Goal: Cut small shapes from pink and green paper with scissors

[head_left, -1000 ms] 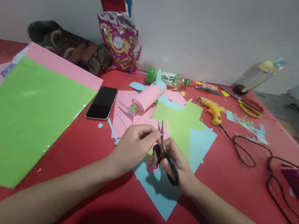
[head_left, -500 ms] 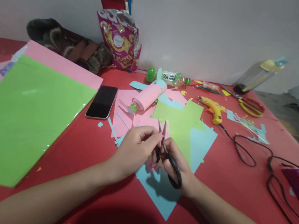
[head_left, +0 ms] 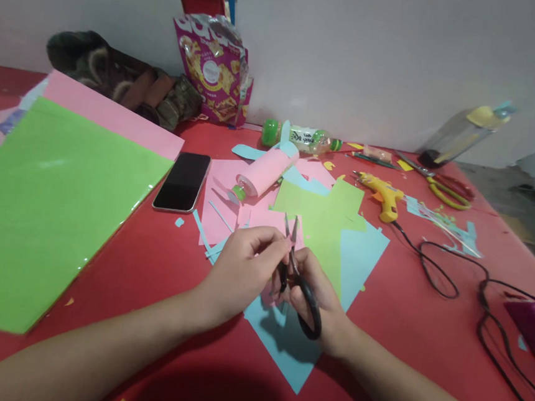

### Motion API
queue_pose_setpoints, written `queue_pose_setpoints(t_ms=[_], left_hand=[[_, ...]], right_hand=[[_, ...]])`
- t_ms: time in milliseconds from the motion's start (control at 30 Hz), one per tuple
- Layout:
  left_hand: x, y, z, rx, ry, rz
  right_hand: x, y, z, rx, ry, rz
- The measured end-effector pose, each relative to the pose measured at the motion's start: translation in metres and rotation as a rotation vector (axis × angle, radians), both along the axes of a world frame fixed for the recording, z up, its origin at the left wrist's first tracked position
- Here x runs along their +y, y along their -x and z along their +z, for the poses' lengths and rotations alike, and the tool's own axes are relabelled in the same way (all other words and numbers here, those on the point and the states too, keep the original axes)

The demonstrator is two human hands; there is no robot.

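Note:
My left hand [head_left: 242, 270] is closed in a pinch on a small pink paper piece [head_left: 287, 245], mostly covered by the fingers. Black-handled scissors [head_left: 311, 301] are gripped in my right hand [head_left: 323, 289], blades pointing away from me and slightly apart. The pink piece is at the blades, close to my left fingertips; whether they are cutting into it I cannot tell. Beneath both hands lie blue paper [head_left: 298, 359], green paper [head_left: 326, 224] and pink sheets. Just beyond rests a bottle wrapped in pink paper [head_left: 267, 172], with blue strips at its far end.
To the left are a green sheet pack [head_left: 60, 220] and a phone [head_left: 182, 182]. A snack bag [head_left: 215, 74] and a green-capped bottle [head_left: 303, 139] sit by the wall. On the right are a yellow glue gun [head_left: 383, 195], its black cable [head_left: 436, 248] and larger scissors [head_left: 450, 193].
The scissors' handle in my right hand has shifted slightly left and the blades have come a little closer together. My left hand has barely moved.

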State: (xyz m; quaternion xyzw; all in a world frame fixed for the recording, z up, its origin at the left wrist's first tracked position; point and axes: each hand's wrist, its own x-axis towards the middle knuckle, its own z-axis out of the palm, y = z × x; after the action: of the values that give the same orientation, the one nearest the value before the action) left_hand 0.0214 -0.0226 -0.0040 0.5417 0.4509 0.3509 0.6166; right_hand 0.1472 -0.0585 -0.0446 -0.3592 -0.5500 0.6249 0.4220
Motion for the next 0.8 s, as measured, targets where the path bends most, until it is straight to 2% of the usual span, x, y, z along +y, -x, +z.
queue_pose_setpoints(t_ms=[433, 800], left_hand=[[0.0005, 0.0016, 0.0005, 0.022, -0.009, -0.002], [0.0006, 0.0011, 0.0002, 0.053, -0.020, -0.002]], right_hand=[[-0.0005, 0.0029, 0.0045, -0.077, 0.009, -0.063], [-0.0014, 0.0024, -0.0004, -0.075, 0.034, -0.070]])
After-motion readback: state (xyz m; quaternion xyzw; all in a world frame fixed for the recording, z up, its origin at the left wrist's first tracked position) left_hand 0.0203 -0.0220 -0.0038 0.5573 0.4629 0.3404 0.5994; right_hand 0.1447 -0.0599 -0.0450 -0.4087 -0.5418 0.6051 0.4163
